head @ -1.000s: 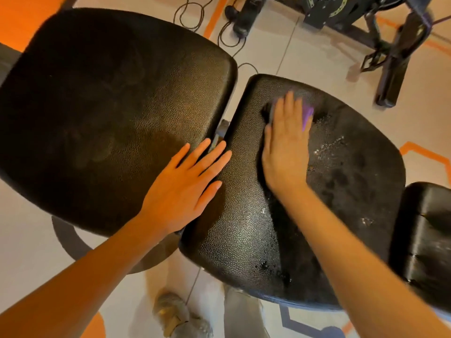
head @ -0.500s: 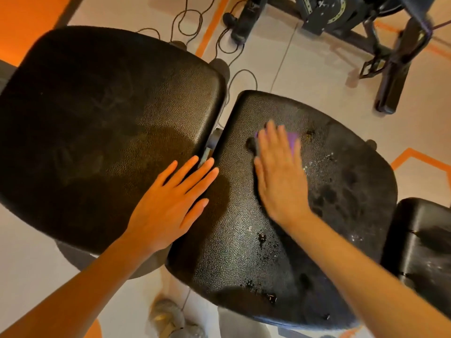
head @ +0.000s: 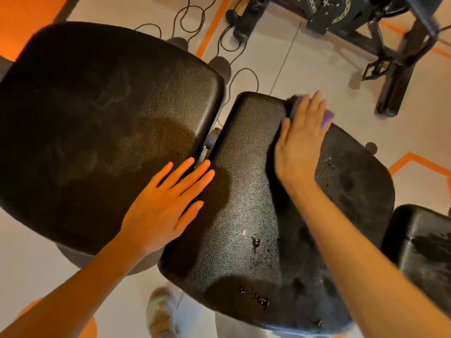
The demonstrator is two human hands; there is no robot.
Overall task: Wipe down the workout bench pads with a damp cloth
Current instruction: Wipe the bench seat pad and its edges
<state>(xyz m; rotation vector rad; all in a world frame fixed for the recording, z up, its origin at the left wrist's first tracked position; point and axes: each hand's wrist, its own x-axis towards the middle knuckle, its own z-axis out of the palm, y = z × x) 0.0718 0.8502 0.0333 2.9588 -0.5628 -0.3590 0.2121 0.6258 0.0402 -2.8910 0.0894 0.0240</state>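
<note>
Big back pad (head: 97,123) sitting at 9 o'clock, seat pad (head: 244,215) at centre. Left hand (head: 163,211) lying flat, fingers straight, bridging both pads. Right hand (head: 300,142) pressing flat on purple cloth (head: 327,118) at seat pad's 1 o'clock edge. Risk: cloth sliding off edge; wet droplets staying.

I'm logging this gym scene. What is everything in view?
Black textured vinyl bench pads: three, black, left, centre, right edge.
Purple damp cloth: one, purple, centre pad's far edge, under right hand.
Thin black cables: several, black, floor beyond pads.
Black metal machine frame: one, black, top right.
Orange floor lines: several, orange, pale floor.
Left hand: flat, bridging left and centre pads.
Right hand: flat, pressing cloth.
</note>
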